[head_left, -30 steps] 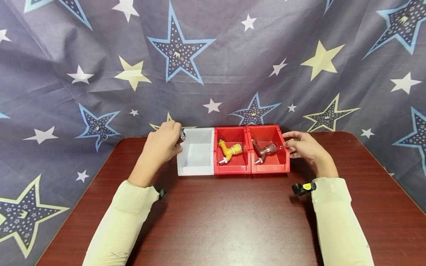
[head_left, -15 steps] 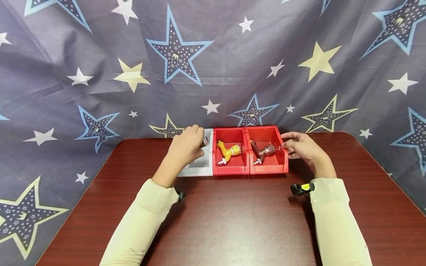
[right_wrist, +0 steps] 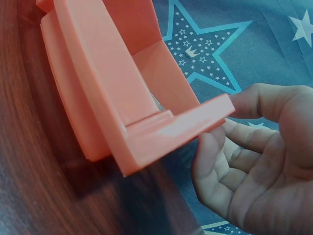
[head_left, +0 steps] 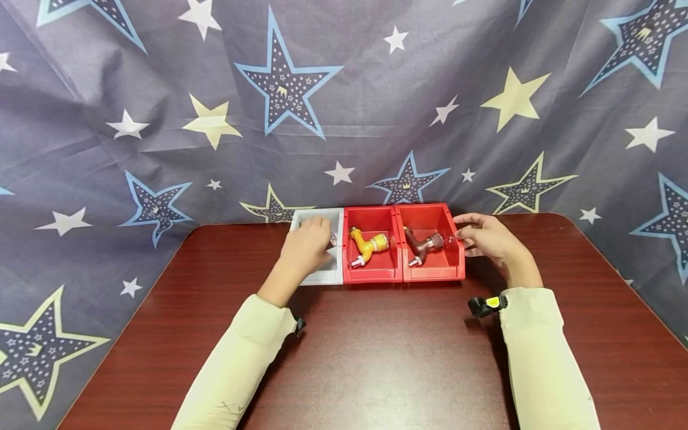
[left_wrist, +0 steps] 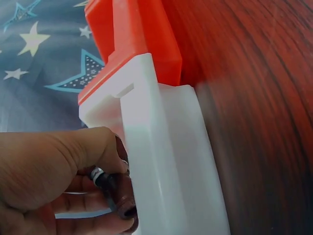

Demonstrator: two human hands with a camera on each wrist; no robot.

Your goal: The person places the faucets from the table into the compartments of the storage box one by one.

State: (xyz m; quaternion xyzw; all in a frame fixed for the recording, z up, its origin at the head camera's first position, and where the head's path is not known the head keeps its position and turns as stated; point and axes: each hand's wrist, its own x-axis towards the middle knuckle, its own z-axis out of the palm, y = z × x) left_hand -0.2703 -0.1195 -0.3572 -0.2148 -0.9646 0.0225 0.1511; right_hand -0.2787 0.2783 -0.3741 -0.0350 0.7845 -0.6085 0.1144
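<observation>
My left hand (head_left: 306, 246) reaches into the white bin (head_left: 324, 278), its fingers round a dark brown tap (left_wrist: 122, 193) with a silvery collar, shown in the left wrist view. From the head view the hand covers most of that tap. A yellow tap (head_left: 369, 245) lies in the middle red bin (head_left: 373, 275). Another dark brown tap (head_left: 421, 246) lies in the right red bin (head_left: 433, 273). My right hand (head_left: 491, 240) touches the outer side of the right red bin with its fingertips at the rim; nothing else is in it.
The three bins stand side by side at the back of the dark red wooden table (head_left: 387, 358). Right behind them hangs a grey curtain (head_left: 365, 143) printed with stars. A black wrist camera (head_left: 486, 306) sits at the right sleeve's cuff.
My left hand has moved right from beside the white bin, over its wall and down into it, carrying the tap. The right hand stays at the right red bin.
</observation>
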